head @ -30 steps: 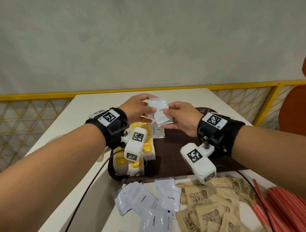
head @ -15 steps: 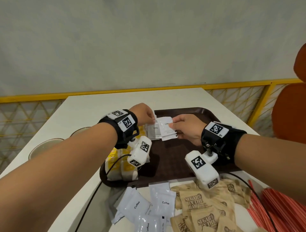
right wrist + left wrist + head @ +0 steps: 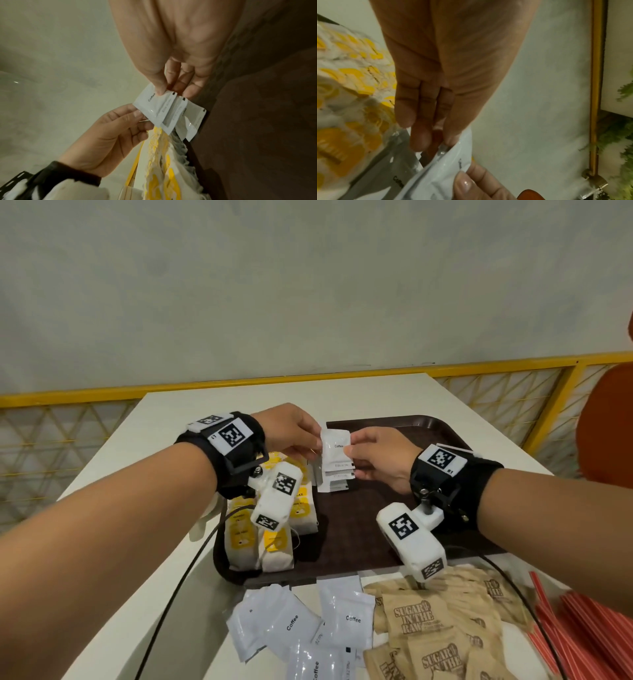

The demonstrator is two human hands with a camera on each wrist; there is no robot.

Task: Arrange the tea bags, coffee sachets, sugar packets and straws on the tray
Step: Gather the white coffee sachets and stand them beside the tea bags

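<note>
Both hands pinch a fanned stack of white foil coffee sachets [image 3: 336, 451] above the dark brown plastic tray [image 3: 356, 529]: left hand [image 3: 291, 429] at one edge, right hand [image 3: 380, 455] opposite.

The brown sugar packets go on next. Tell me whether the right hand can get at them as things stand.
Probably not yet: the right hand is pinching white coffee sachets over the dark brown tray. The brown paper sugar packets lie uncovered just below its wrist.
</note>
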